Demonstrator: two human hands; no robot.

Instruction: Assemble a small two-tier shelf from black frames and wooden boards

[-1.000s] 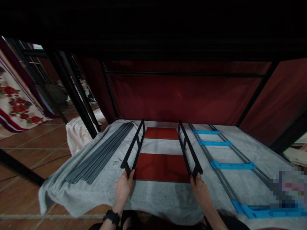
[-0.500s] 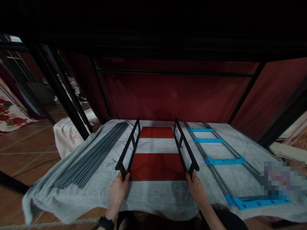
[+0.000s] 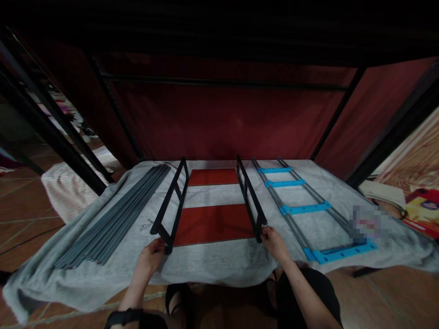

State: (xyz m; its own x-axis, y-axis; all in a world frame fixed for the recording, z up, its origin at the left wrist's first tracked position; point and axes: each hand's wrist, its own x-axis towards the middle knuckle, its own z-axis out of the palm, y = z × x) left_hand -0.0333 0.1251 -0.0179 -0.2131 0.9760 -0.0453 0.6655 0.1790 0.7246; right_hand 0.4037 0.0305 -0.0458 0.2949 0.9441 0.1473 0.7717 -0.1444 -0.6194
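Note:
Two black metal side frames stand on the grey cloth point(image 3: 212, 269), one on each side of two red-orange boards. My left hand point(image 3: 150, 257) is closed, with its fingertips at the near corner of the left frame point(image 3: 168, 196). At the near end of the right frame point(image 3: 252, 196), my right hand point(image 3: 273, 242) has its fingers curled in a pinch on the outer side. The near board point(image 3: 212, 224) lies slightly askew between the frames, and the smaller board point(image 3: 213, 177) lies farther back. My fingers hide the exact contact points.
A bundle of grey tubes point(image 3: 116, 219) and a few small metal pieces point(image 3: 146, 225) lie to the left. Grey rods joined by blue plastic bars point(image 3: 305, 208) lie to the right. Black posts point(image 3: 51, 123) and a dark overhead structure point(image 3: 219, 32) surround the cloth-covered surface.
My hands have shifted from beneath the frames' near ends to their outer sides. The near board now looks slightly turned. The camera view has tilted down and moved right.

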